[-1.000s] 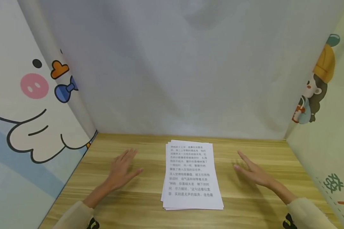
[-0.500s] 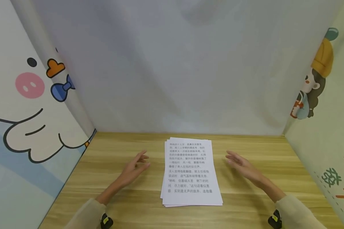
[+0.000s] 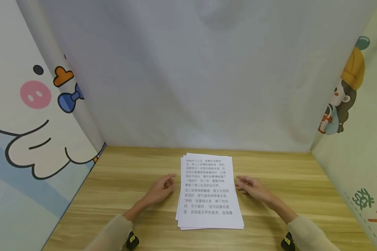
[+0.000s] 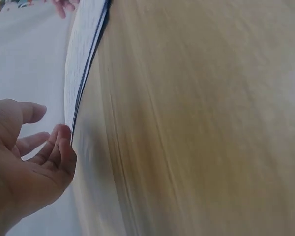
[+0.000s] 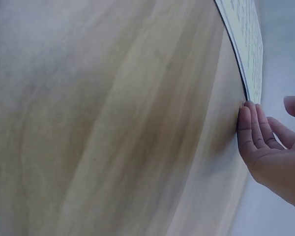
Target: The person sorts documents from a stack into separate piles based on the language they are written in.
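A stack of printed paper sheets (image 3: 207, 195) lies on the wooden table, its edges slightly uneven, with lines of printed characters on the top sheet. At its left edge is my left hand (image 3: 161, 189), fingers loosely bent and nothing in them. On the opposite side, my right hand (image 3: 254, 188) has its fingertips right at the stack's right edge. The left wrist view shows the left hand (image 4: 32, 157) with thumb raised apart from the bent fingers beside the sheets (image 4: 83, 54). In the right wrist view, the right hand's fingers (image 5: 255, 128) reach the edge of the sheets (image 5: 246, 44).
The wooden table (image 3: 128, 160) runs back to a pale grey curtain-like wall (image 3: 188, 76). Side panels with cartoon prints stand on the left (image 3: 6, 157) and right (image 3: 364, 139). A small black device (image 3: 132, 240) sits at the left sleeve, another (image 3: 288, 241) at the right.
Both hands have moved inward from either side to the edges of the paper stack. Their fingers, spread straight a second ago, are now more bent. The stack lies as before.
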`<state>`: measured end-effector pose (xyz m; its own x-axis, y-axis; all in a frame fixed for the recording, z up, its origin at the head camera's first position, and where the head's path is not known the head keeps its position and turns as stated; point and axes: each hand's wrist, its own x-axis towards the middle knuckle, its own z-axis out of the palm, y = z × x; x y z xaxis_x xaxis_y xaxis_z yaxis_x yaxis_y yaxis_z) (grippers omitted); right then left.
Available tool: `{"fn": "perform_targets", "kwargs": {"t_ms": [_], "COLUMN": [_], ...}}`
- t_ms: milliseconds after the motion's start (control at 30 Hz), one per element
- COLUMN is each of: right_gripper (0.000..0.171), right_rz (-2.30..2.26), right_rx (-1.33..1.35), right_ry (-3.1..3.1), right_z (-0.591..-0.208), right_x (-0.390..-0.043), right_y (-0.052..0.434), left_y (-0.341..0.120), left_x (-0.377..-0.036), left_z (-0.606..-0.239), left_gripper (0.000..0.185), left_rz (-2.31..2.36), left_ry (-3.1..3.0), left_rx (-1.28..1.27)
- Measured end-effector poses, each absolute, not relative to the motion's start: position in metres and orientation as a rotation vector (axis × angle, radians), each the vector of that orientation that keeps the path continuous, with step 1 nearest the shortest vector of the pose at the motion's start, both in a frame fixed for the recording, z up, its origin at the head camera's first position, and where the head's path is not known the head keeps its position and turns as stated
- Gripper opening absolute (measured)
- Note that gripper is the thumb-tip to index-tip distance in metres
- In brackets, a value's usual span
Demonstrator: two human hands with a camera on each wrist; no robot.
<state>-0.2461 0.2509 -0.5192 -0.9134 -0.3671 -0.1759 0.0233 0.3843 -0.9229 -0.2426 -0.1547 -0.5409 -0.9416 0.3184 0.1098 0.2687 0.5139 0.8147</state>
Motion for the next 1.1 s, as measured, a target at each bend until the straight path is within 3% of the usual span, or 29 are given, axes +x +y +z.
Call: {"fn": "perform_targets", "kwargs": {"t_ms": [467, 1100], "right_gripper": [0.042, 0.042], "right_rz": [-1.282, -1.205], "right_rx": [-0.361, -0.376], "right_ry": [2.586, 2.645], "right_z": [-0.524, -0.517], "right_x": [-0.248, -0.245], "right_y": [0.24, 0.232], "left_y": [-0.133, -0.129], "left_x": [-0.25, -0.25], "left_z": [-0.552, -0.549], "left_gripper": [0.038, 0.037], "left_rz": [1.274, 1.294], "left_ry": [2.862, 2.822], "left_rx": [0.556, 0.586]}}
